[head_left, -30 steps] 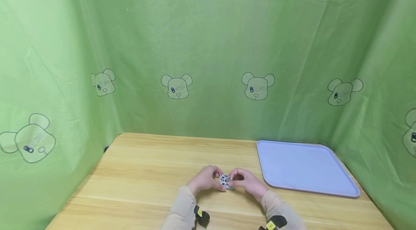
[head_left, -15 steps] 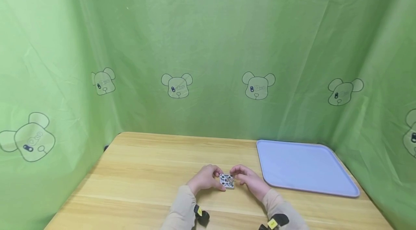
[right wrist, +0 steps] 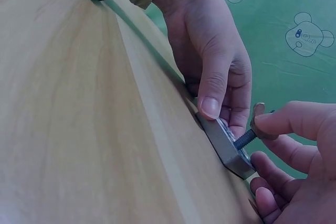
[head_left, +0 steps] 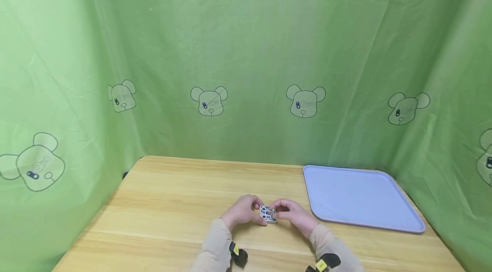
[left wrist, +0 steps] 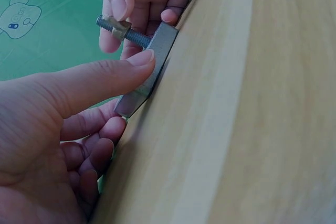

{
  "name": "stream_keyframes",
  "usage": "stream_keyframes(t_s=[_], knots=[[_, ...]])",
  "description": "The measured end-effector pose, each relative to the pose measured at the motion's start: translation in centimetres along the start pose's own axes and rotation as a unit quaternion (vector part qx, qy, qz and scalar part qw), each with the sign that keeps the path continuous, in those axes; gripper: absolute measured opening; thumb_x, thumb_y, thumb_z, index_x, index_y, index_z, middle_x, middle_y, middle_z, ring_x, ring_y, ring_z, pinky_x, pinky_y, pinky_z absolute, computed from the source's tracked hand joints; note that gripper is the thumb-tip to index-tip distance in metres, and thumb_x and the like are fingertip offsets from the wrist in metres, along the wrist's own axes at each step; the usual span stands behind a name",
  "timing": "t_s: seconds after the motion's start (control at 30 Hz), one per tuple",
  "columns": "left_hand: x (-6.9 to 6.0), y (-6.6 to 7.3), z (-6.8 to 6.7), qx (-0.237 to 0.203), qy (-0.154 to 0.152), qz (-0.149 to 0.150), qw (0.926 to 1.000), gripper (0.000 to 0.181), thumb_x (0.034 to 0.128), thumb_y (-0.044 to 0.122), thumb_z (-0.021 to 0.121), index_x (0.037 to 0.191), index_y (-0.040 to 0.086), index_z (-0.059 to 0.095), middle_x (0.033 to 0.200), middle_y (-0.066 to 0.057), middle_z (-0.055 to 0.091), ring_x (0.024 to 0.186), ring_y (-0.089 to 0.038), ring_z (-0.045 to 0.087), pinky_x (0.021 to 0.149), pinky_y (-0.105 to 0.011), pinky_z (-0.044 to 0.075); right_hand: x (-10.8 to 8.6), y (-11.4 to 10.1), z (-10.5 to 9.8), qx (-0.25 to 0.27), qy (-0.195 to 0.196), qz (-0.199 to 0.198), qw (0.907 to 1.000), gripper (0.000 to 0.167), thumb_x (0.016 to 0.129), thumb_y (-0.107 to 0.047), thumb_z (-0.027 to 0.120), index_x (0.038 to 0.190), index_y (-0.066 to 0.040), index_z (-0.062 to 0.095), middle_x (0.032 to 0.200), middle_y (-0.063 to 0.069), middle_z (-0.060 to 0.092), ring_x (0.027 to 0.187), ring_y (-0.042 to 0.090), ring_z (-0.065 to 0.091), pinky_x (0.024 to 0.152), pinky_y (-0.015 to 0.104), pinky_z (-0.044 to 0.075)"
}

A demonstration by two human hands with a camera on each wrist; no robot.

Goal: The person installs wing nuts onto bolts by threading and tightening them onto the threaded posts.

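A small square grey metal block (head_left: 265, 213) with round holes lies on the wooden table. My left hand (head_left: 244, 211) holds it by its left side, thumb on the near edge. A threaded bolt (left wrist: 138, 38) stands out of the block's upper face. On the bolt sits a brass-coloured wing nut (right wrist: 258, 121). My right hand (head_left: 294, 216) pinches this nut between thumb and fingers. In the right wrist view, lower fingers of the right hand lie close by the block's end. The fingers partly hide the nut in the wrist views.
A pale blue tray (head_left: 365, 197) lies at the table's right rear. Green cloth (head_left: 253, 135) with bear drawings hangs behind the table (head_left: 173, 203) and along both sides. A dark wrist camera (head_left: 240, 258) sits on the left sleeve, another (head_left: 329, 260) on the right.
Half a second ago my right fingers were a little farther from the block's middle, showing more of its holes; now they are back in over it. The left hand and block stay put.
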State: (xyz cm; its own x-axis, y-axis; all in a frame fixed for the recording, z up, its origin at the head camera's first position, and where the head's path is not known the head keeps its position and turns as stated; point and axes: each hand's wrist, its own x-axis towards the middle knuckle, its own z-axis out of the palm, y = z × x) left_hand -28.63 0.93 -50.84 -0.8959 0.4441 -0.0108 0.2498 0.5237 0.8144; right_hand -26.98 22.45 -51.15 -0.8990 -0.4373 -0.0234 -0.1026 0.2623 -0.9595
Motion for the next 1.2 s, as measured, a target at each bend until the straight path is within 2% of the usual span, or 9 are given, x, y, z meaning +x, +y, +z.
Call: stream_keyframes(t_s=[0.17, 0.43, 0.63, 0.77, 0.87, 1.0, 1.2], knots=[[-0.1, 0.0, 0.0, 0.000, 0.000, 0.001, 1.0000, 0.047, 0.0617, 0.016, 0.090, 0.101, 0.010, 0.066, 0.091, 0.001, 0.057, 0.083, -0.012, 0.048, 0.075, -0.025, 0.040, 0.1, 0.0, 0.2, -0.015, 0.013, 0.002, 0.9998, 0.031, 0.084, -0.006, 0.066, 0.109, 0.009, 0.059, 0.107, 0.011, 0.062, 0.098, 0.017, 0.054, 0.091, 0.033, 0.040], [-0.2, 0.1, -0.1, -0.003, 0.001, -0.003, 1.0000, 0.048, 0.0616, 0.015, 0.090, 0.102, 0.009, 0.066, 0.091, 0.000, 0.057, 0.083, -0.012, 0.048, 0.075, -0.026, 0.040, 0.1, -0.4, 0.7, -0.028, 0.038, 0.022, 0.9986, 0.031, 0.084, -0.013, 0.070, 0.106, 0.006, 0.059, 0.106, 0.011, 0.061, 0.097, 0.016, 0.052, 0.089, 0.033, 0.038], [-0.2, 0.2, -0.1, 0.004, 0.002, -0.001, 1.0000, 0.048, 0.0617, 0.016, 0.090, 0.102, 0.008, 0.066, 0.091, 0.001, 0.056, 0.083, -0.012, 0.048, 0.076, -0.026, 0.040, 0.2, -0.2, 0.1, -0.003, 0.035, 0.035, 0.9988, 0.033, 0.087, -0.017, 0.065, 0.112, 0.004, 0.058, 0.108, 0.009, 0.062, 0.097, 0.014, 0.052, 0.086, 0.032, 0.037], [-0.2, 0.3, -0.1, 0.003, 0.001, -0.001, 1.0000, 0.047, 0.0614, 0.015, 0.090, 0.102, 0.008, 0.066, 0.091, 0.001, 0.057, 0.082, -0.012, 0.048, 0.076, -0.026, 0.041, 0.0, -0.1, -0.3, 0.036, 0.035, 0.035, 0.9981, 0.032, 0.090, -0.016, 0.056, 0.113, 0.006, 0.056, 0.110, 0.004, 0.061, 0.092, 0.012, 0.049, 0.078, 0.028, 0.039], [-0.3, 0.3, -0.1, -0.001, 0.000, -0.002, 1.0000, 0.047, 0.0613, 0.014, 0.089, 0.102, 0.008, 0.066, 0.091, 0.000, 0.057, 0.082, -0.012, 0.048, 0.076, -0.026, 0.041, 0.0, 0.2, -0.4, 0.060, 0.030, 0.031, 0.9973, 0.029, 0.092, -0.014, 0.053, 0.112, 0.007, 0.056, 0.110, -0.001, 0.059, 0.091, 0.012, 0.048, 0.077, 0.025, 0.041], [-0.2, 0.3, -0.1, -0.007, 0.001, 0.000, 1.0000, 0.047, 0.0617, 0.013, 0.089, 0.102, 0.008, 0.066, 0.091, 0.000, 0.057, 0.082, -0.011, 0.048, 0.076, -0.026, 0.041, 0.1, 0.4, -0.4, 0.050, 0.028, 0.031, 0.9979, 0.028, 0.091, -0.012, 0.053, 0.113, 0.005, 0.056, 0.110, -0.001, 0.060, 0.096, 0.012, 0.050, 0.080, 0.026, 0.040], [-0.2, 0.3, -0.1, -0.011, 0.004, 0.001, 0.9999, 0.047, 0.0614, 0.012, 0.089, 0.102, 0.008, 0.066, 0.091, 0.000, 0.056, 0.081, -0.012, 0.047, 0.074, -0.026, 0.040, 0.1, 0.3, -0.5, 0.023, 0.014, 0.023, 0.9994, 0.035, 0.088, -0.009, 0.056, 0.119, 0.007, 0.054, 0.113, 0.006, 0.061, 0.099, 0.013, 0.050, 0.082, 0.030, 0.037]])
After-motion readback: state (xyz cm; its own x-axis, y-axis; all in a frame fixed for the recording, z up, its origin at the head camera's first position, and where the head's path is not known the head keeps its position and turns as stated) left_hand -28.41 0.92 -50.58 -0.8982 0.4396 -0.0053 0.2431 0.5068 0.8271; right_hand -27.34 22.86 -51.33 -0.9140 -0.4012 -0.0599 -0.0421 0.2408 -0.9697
